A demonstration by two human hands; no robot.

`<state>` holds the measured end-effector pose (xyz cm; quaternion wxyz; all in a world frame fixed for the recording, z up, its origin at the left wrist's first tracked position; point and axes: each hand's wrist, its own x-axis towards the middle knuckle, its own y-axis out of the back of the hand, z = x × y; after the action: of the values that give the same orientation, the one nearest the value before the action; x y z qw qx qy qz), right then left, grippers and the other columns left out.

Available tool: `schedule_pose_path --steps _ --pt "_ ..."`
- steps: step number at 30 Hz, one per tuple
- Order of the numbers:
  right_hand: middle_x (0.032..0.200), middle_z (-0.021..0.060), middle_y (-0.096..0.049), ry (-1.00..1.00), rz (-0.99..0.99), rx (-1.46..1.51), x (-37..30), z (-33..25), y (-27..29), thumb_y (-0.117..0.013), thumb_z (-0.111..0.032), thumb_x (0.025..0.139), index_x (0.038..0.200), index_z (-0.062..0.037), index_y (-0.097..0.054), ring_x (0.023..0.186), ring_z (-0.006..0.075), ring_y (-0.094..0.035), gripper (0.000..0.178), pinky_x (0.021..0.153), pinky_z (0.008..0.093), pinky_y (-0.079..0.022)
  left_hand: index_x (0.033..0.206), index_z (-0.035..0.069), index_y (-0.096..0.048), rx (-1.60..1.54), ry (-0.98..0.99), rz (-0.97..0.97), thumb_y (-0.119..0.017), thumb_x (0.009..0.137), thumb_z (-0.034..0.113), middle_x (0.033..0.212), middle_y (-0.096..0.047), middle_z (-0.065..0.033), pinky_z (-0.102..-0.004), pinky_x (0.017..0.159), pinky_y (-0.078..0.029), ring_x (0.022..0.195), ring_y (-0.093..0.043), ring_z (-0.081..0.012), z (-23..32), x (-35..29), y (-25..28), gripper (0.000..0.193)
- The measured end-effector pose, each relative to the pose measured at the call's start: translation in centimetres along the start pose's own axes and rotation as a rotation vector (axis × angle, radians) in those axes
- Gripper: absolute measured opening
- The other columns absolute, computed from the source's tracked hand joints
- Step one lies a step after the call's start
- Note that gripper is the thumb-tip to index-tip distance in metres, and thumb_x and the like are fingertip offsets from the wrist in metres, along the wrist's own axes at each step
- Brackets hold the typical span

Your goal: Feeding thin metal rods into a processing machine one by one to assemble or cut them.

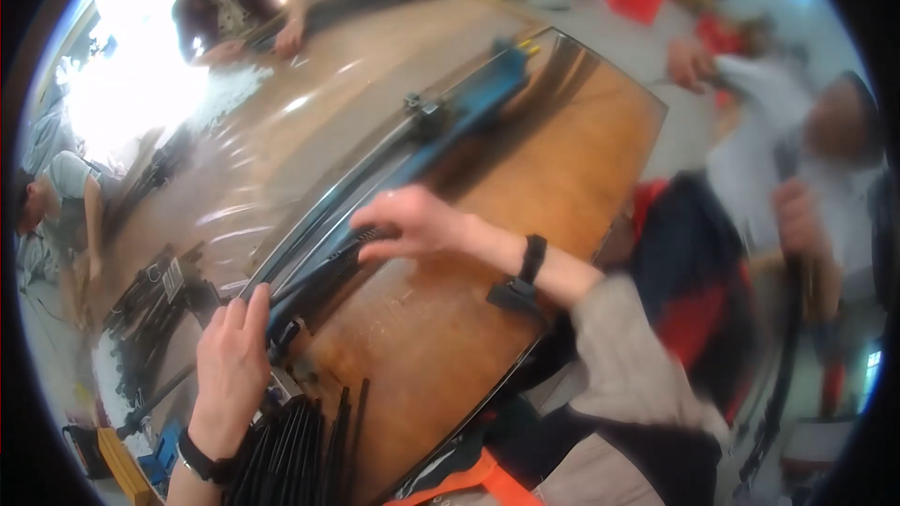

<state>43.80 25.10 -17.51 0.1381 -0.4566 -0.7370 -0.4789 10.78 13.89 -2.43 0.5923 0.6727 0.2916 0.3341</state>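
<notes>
A long blue metal fixture [398,169] with shiny rails lies slantwise across the table. My right hand [412,220] is closed, thumb and fingers pinching a thin dark rod [328,267] over the fixture's near part; a ridged, spring-like stretch shows at the fingertips. At the near end, my left hand [230,356] has its fingers bent over the rod beside the rails. Its thumb and palm side are hidden. A black length of rod sticks out past this hand toward the lower left. A dark clamp-like block [427,108] sits farther up the fixture.
Several black rods [291,445] stand bundled by my left forearm. More dark rods [150,305] lie heaped on the left of the wooden table [562,159]. Two people [230,9] [70,192] sit across the table. Another person [787,150], blurred, is close on the right.
</notes>
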Motion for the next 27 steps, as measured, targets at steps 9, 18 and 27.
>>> schedule_pose_path --steps 9,18,27 --pt "0.073 0.0094 -0.066 0.091 0.358 -0.339 2.4 -5.0 -3.7 -0.076 -0.026 0.086 0.120 -0.0188 -0.065 0.065 0.0260 -0.068 0.036 0.057 0.0378 -0.056 0.130 0.012 -0.065 0.038 0.014 0.072 -0.067 0.086 0.003 0.078 -0.054 -0.0094 -0.0410 0.063 -0.048 0.075 -0.059 -0.0286 0.6 -2.8 1.8 0.045" --pt "0.078 0.0106 -0.068 -0.175 0.243 0.110 2.7 -10.0 -6.5 -0.075 -0.033 0.090 0.136 -0.0141 -0.059 0.069 0.0283 -0.068 0.053 0.060 0.0354 -0.052 0.131 0.011 -0.065 -0.003 0.261 0.225 -0.068 0.085 -0.002 0.081 -0.058 -0.0134 -0.0430 0.066 -0.049 0.075 -0.059 -0.0311 -1.8 -10.3 3.2 0.048" --pt "0.072 0.0033 -0.062 0.027 0.404 0.039 5.4 -11.6 -10.1 -0.081 -0.020 0.083 0.092 -0.0120 -0.077 0.068 0.0226 -0.058 0.013 0.063 0.0361 -0.048 0.130 0.015 -0.067 0.046 0.311 0.050 -0.072 0.084 0.005 0.076 -0.054 -0.0107 -0.0411 0.064 -0.047 0.070 -0.056 -0.0282 -1.3 -13.4 3.0 0.048"
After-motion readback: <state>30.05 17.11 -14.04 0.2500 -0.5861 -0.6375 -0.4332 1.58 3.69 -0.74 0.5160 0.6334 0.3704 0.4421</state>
